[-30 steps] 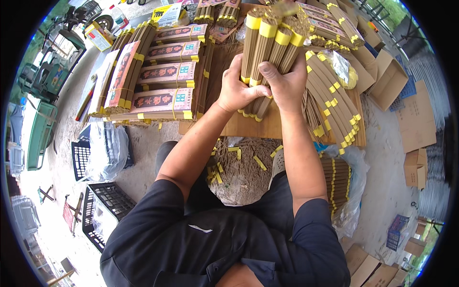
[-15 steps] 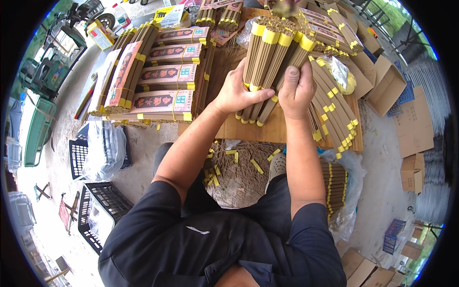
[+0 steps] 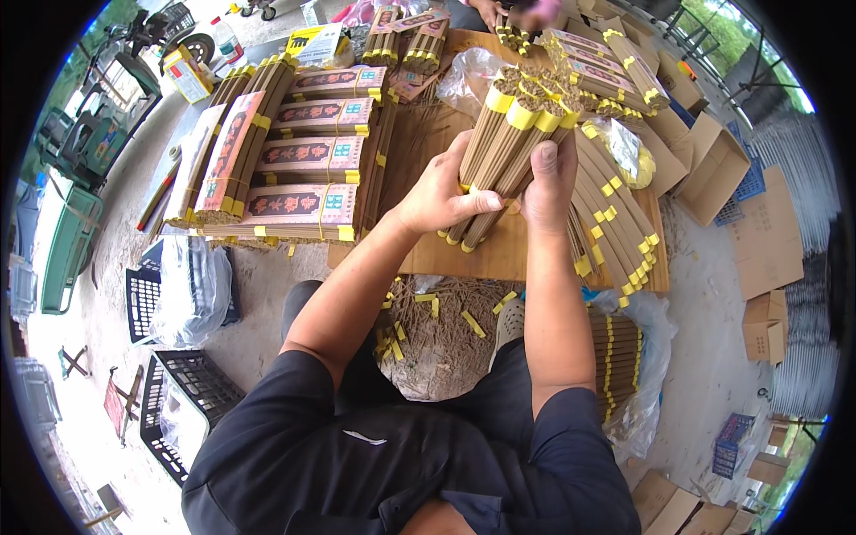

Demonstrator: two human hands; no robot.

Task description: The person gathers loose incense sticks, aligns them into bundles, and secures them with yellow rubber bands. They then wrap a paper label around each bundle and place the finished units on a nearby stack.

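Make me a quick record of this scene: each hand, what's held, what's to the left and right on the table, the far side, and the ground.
Left hand: grips the bundles' left side, thumb across the front
Right hand: against their right side, thumb up, fingers mostly hidden
Held: brown stick bundles with yellow bands
Table left: packs with pink labels
Table right: fanned-out yellow-banded bundles
Far side: another person's hands
Ground: yellow strips between the feet
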